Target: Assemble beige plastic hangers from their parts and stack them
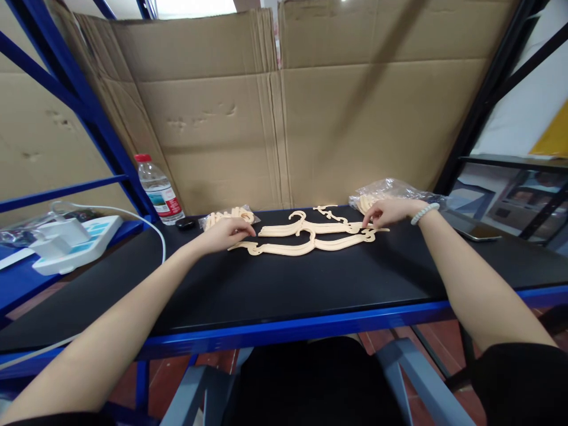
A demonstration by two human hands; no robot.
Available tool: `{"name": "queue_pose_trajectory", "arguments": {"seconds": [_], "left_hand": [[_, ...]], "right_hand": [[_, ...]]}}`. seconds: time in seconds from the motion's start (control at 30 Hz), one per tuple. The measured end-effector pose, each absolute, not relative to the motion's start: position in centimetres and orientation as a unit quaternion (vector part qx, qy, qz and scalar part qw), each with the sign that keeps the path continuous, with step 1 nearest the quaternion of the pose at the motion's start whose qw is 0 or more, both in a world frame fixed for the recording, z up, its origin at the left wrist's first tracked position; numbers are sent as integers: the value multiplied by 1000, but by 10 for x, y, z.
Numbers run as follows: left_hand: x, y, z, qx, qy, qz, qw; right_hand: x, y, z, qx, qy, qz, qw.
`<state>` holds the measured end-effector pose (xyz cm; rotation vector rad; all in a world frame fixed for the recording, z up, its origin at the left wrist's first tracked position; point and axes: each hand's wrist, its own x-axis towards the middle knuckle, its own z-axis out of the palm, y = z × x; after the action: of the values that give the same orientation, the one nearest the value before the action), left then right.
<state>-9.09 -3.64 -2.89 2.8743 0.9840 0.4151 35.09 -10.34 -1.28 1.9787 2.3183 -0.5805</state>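
Two cream plastic clothes hangers lie one behind the other on the black tabletop. The front hanger (288, 251) has a curled piece at each end; the rear hanger (328, 227) has its hook lying toward the back. My left hand (228, 232) rests by their left ends, fingers stretched out and bent slightly downward, with nothing visible in them; its thumb is hidden. At the right ends, my right hand (388, 211) points its fingertips down, closed around the rear hanger's end. Small cream linked parts (332, 214) lie behind the hangers.
Behind my left hand is a plastic bag of cream parts (233, 215); another clear bag (394, 190) lies behind my right. A water bottle (158, 192) and a small black object (185, 223) stand left. A phone-like slab (479, 233) lies right. Cardboard (213, 130) walls the back. A power strip (80, 242) sits far left.
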Motion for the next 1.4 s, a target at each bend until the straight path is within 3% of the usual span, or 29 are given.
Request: {"name": "queue_pose_trajectory", "arguments": {"seconds": [0.43, 0.7, 0.83, 1.03, 1.2, 1.4], "left_hand": [[-86, -29, -48, 949, 290, 115, 53], [-85, -32, -44, 948, 298, 102, 44], [-85, -35, -41, 945, 302, 125, 18], [-85, -37, -40, 941, 304, 146, -2], [-83, -37, -41, 937, 305, 169, -24], [-77, -45, -41, 936, 284, 205, -37]], "right_hand": [[352, -93, -25, 692, 677, -249, 16], [348, -95, -22, 723, 665, -181, 36], [331, -97, -19, 657, 750, -63, -43], [310, -91, -29, 613, 776, 3, -152], [307, -73, -44, 655, 736, 24, -167], [298, -55, -53, 671, 730, -20, -128]]}}
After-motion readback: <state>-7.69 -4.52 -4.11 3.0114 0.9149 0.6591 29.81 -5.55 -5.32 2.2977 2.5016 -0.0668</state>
